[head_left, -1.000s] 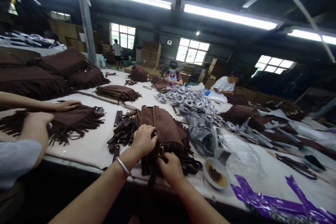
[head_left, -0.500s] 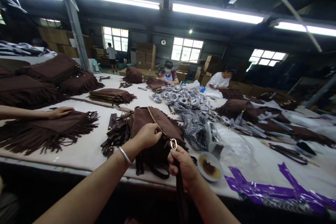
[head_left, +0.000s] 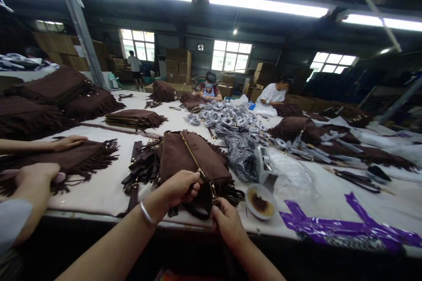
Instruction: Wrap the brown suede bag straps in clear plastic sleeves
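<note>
A brown suede fringed bag (head_left: 189, 156) with a gold zipper lies on the white table (head_left: 108, 189) in front of me. My left hand (head_left: 180, 186), with a silver bangle on its wrist, is closed on the bag's near edge by the zipper. My right hand (head_left: 227, 224) is pinched on the dark strap (head_left: 204, 210) just under the gold ring at the bag's corner. A pile of dark brown straps (head_left: 140, 169) lies against the bag's left side.
A co-worker's hands (head_left: 36, 182) rest on another fringed bag (head_left: 84, 158) at the left. A small dish (head_left: 260, 202) sits right of my hands, purple tape (head_left: 332, 228) beyond it. Stacks of fringed bags (head_left: 52, 96), grey rings (head_left: 227, 118) and seated workers (head_left: 209, 88) lie farther back.
My right hand has dropped lower and nearer to me along the strap. The bag has settled flatter on the table. The co-worker's near hand has come back into view at the left.
</note>
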Motion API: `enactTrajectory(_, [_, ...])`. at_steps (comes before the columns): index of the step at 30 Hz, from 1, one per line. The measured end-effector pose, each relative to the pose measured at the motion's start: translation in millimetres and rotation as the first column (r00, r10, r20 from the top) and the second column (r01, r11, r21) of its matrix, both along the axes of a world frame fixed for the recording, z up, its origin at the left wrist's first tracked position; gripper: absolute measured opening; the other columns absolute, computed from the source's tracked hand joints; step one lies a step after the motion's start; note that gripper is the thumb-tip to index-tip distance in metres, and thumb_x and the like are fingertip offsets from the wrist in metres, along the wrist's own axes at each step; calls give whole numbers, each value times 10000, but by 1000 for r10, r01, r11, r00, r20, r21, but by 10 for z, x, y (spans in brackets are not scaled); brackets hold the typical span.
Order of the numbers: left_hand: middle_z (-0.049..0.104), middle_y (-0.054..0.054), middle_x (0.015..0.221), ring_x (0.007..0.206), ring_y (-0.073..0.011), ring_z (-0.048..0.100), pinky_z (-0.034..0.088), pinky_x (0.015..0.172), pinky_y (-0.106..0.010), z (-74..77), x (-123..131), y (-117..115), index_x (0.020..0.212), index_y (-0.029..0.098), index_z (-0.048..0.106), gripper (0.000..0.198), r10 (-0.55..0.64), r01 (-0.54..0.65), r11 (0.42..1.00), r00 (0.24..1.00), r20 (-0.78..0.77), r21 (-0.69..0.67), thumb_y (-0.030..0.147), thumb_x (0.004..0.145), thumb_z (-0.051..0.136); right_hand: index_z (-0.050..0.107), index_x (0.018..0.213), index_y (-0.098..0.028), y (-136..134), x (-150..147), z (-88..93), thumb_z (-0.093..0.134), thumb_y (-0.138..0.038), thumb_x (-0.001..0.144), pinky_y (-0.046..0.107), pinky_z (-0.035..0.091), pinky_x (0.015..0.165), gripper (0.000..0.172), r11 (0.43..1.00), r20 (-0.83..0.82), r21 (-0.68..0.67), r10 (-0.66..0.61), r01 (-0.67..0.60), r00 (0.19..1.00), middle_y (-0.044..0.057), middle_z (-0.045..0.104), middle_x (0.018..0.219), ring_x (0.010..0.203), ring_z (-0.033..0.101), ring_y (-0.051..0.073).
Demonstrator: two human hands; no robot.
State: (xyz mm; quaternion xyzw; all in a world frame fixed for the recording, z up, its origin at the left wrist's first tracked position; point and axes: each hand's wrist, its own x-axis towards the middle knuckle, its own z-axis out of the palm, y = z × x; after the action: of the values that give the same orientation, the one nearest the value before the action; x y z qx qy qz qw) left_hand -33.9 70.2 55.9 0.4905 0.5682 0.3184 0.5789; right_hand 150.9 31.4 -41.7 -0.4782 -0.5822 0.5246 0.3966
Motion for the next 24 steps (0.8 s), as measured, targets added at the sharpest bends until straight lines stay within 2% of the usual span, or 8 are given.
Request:
enactTrajectory(2, [604, -17, 672, 561, -118, 598, 469, 558, -238, -148, -37, -95, 877, 140, 617, 221, 66, -12, 986, 943, 327, -164, 327, 877, 499, 623, 1003, -201, -90, 66, -65, 527, -284, 819, 351, 516, 727, 223, 977, 149, 206, -85, 53, 985, 74, 670, 896, 831, 640, 236])
enactTrajectory(4, [673, -66, 791, 715, -166, 670, 519, 669, -287, -271, -61, -160, 899, 133, 629, 186, 135, -3, 968, 849, 511, -251, 302, 842, 576, 593, 1157, -202, -159, 91, -10, 536, -239, 818, 435, 433, 954, 347, 891, 220, 441, -225, 109, 949, 123, 625, 1148, 1112, 554, 285])
enactTrajectory(6, [701, -117, 915, 876, -222, 680, 525, 754, -332, -353, -55, -191, 907, 126, 643, 204, 129, 21, 969, 803, 581, -245, 312, 828, 611, 577, 1190, -192, -179, 53, 147, 523, -236, 843, 436, 412, 977, 354, 815, 228, 568, -287, 113, 930, 139, 596, 1193, 1134, 531, 280])
enactTrajectory(8, [699, -127, 983, 949, -232, 661, 517, 791, -340, -390, -26, -203, 923, 125, 657, 216, 100, 29, 980, 787, 609, -197, 314, 824, 623, 625, 1074, -200, -144, -32, 342, 488, -257, 886, 363, 472, 859, 240, 837, 245, 545, -203, 38, 948, 105, 646, 1039, 972, 596, 236])
enactTrajectory(11, [697, -101, 960, 904, -200, 652, 508, 789, -330, -378, 14, -219, 951, 134, 660, 229, 101, -29, 990, 825, 557, -136, 317, 816, 629, 654, 929, -202, -6, -152, 561, 443, -282, 921, 289, 476, 720, 226, 874, 256, 486, -124, -17, 959, 53, 649, 843, 779, 604, 182])
enactTrajectory(17, [697, -75, 856, 785, -181, 651, 474, 656, -271, -246, -5, -156, 966, 158, 612, 326, 130, -130, 991, 976, 177, -12, 443, 809, 591, 652, 951, -172, 569, -167, 763, 445, -239, 889, 308, 433, 860, 227, 745, 367, 665, -263, -54, 892, 92, 651, 941, 917, 585, 195])
enactTrajectory(20, [647, -37, 724, 658, -168, 623, 469, 580, -269, -198, 42, -48, 847, 163, 566, 375, 143, -146, 987, 989, 49, 62, 536, 815, 529, 659, 968, -163, 991, -300, 977, 428, -371, 914, 309, 438, 857, 315, 827, 578, 538, -223, -161, 785, 100, 678, 953, 920, 610, 198])
enactTrajectory(24, [521, 37, 621, 488, -108, 495, 427, 493, -248, -211, 154, 29, 815, 184, 499, 378, 164, -168, 986, 982, 97, 26, 562, 818, 490, 612, 1094, -120, 1436, -632, 1230, 557, -570, 789, 382, 463, 826, 547, 908, 851, 269, -69, -320, 521, 181, 667, 1073, 1001, 623, 296])
